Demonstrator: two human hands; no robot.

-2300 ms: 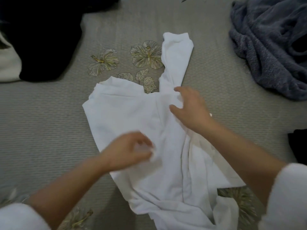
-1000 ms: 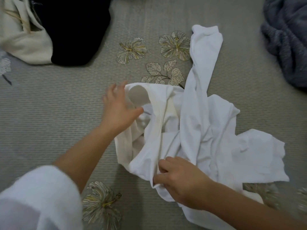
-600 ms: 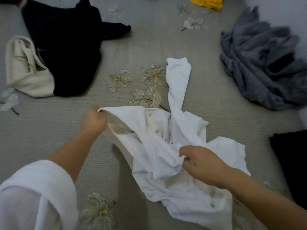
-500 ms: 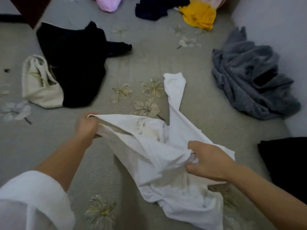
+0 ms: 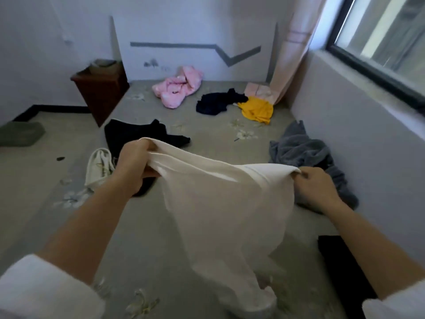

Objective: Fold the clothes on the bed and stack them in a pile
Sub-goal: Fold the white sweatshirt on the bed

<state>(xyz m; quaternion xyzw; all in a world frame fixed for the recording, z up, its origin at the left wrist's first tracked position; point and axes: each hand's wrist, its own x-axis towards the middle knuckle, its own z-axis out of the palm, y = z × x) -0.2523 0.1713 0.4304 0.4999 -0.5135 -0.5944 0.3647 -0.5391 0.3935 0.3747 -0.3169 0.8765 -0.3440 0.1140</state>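
1. I've got left hand [image 5: 134, 163] and right hand [image 5: 316, 188] each clenched on a top corner of the white garment [image 5: 225, 208], held up over the bed [image 5: 149, 238], towards its near edge.
2. Risk: trailing end crumples under on laydown.
3. Risk: bunched grips skew the fold.

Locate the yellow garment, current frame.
Head view, far right of the bed: the yellow garment lies crumpled at the foot of the pink curtain, right beside the navy garment on its left, beyond the grey fleece.

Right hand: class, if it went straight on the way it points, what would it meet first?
Probably the grey garment beyond the white shirt the hand grips; depth is unclear.
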